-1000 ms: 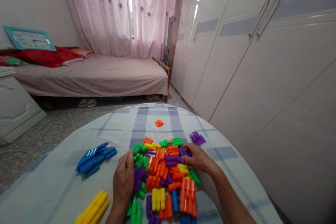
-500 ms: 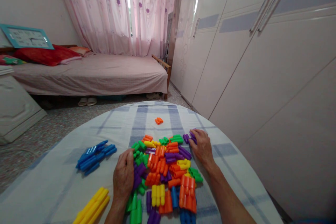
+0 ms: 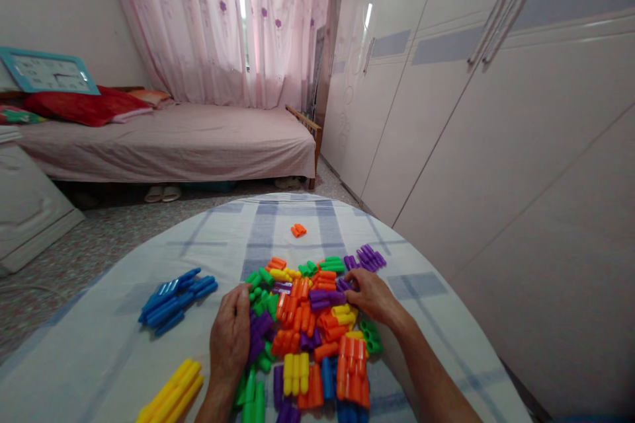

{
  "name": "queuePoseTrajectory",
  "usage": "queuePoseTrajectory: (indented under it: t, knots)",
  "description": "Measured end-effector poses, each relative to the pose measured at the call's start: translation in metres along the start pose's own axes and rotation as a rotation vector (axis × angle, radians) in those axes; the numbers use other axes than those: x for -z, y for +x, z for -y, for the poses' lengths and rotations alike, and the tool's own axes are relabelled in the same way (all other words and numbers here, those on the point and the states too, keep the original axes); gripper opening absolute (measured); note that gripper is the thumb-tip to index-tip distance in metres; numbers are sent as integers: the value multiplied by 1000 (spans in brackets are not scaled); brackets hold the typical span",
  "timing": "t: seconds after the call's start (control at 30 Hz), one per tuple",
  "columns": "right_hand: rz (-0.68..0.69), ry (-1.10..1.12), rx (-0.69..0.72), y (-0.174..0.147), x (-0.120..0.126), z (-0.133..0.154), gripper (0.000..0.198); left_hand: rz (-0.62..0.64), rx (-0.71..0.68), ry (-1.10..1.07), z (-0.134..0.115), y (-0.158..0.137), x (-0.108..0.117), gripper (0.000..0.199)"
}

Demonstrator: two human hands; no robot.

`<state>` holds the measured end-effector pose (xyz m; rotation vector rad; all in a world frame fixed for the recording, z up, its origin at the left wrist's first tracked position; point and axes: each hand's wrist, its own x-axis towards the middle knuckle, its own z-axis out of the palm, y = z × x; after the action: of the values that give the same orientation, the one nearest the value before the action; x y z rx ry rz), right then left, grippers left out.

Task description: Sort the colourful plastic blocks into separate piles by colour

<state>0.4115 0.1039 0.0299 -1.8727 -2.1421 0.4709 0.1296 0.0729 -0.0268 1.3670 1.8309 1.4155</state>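
A heap of plastic bullet-shaped building blocks in orange, green, purple, yellow and blue lies on the table before me. My left hand rests on its side against the heap's left edge, fingers extended, nearest to green and purple blocks, and holds nothing I can see. At the heap's right side my right hand reaches in, its thumb and fingers closed about a purple block; the fingertips are partly hidden. Just beyond that hand sits a small group of purple blocks.
Blue blocks and yellow blocks lie in separate groups to the left. One orange block is near the far edge of the round table's checked cloth. A bed stands beyond, a wardrobe to the right.
My right hand has left the purple group at the far right and moved back and left to the heap's purple blocks. The left hand stays against the heap.
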Motion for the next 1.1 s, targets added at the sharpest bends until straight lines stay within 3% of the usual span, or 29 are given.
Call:
queuePoseTrajectory:
  t: [0.13,0.27,0.33,0.43,0.57,0.67,0.93,1.1]
  knots:
    - [-171,74,18,8,4,-11,19,-6,11,-4,-1,0,0,47]
    - [-487,157,-94,15,9,-33,29,2,16,0,-2,-1,0,48]
    - [-577,150,-171,17,10,-48,32,2,13,-3,-2,-1,0,48]
    - [-545,70,-300,15,10,-65,39,-3,14,-7,-2,-1,0,48]
    - [-386,-62,-422,8,8,-69,67,3,23,1,-3,-1,0,49]
    - [-319,-124,-375,6,3,-59,70,2,32,1,-4,-1,0,50]
    - [-388,-94,-238,38,-8,-42,43,4,0,-7,-4,0,0,48]
    - [-415,-135,-217,46,-8,-39,53,-7,-7,-11,-7,-2,0,46]
